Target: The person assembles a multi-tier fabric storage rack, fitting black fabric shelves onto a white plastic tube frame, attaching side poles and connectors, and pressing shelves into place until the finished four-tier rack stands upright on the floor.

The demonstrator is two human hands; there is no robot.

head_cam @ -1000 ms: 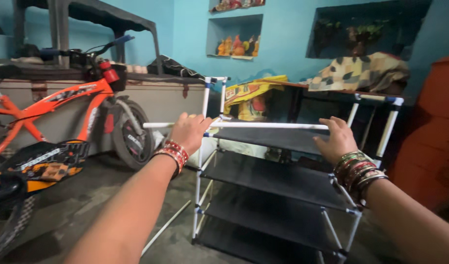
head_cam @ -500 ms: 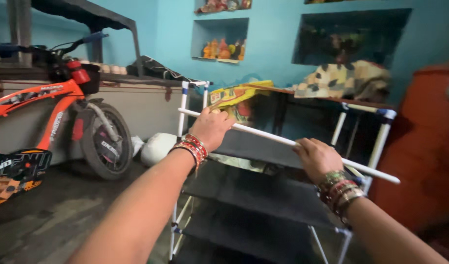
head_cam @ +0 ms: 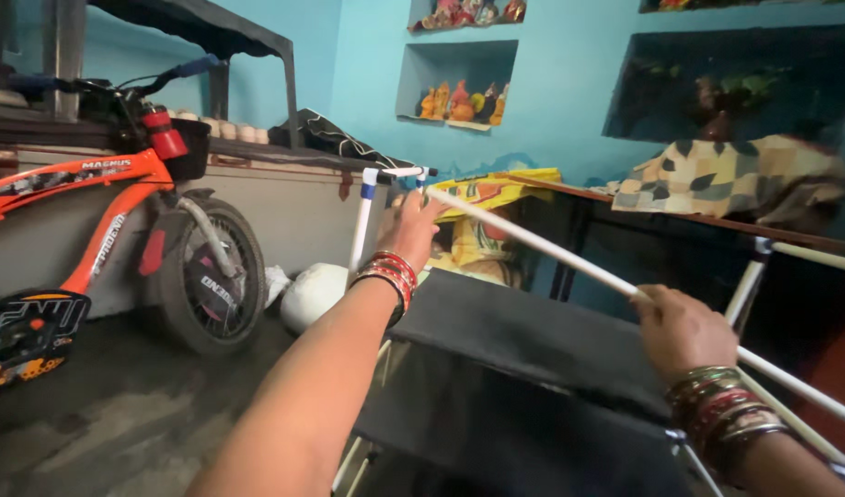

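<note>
Landmark: the white rod (head_cam: 569, 262).

Right hand (head_cam: 682, 329), nearest the camera, is curled round the rod partway along it, fingers closed on the tube, bangles at the wrist. Left hand (head_cam: 411, 230) is further up the same rod, near its far end by the blue corner joint (head_cam: 406, 178); the fingers look wrapped or pressing there, but I cannot tell for sure, the hand is blurred. Below the rod sags the dark fabric shelf (head_cam: 523, 336), and below that more of the rack frame (head_cam: 360, 241), with white uprights.

What changed: a second ago the rod lay level across the rack front, hands apart on it. Half a second ago it was tilted, left end higher. Now it runs steeply away, with the far end up at the corner joint and the left arm stretched out. That reads as the rod end being brought to the joint; whether it is seated, I cannot tell.

Also different: the view has swung left and closer, so the lower shelves are mostly out of frame.

Left of the rod: an orange bicycle (head_cam: 119, 221) and a white sack (head_cam: 314, 293) on the floor. Beyond the rod: a yellow cloth (head_cam: 496, 189), a patterned cloth (head_cam: 717, 175), and wall niches with figurines (head_cam: 459, 99).
</note>
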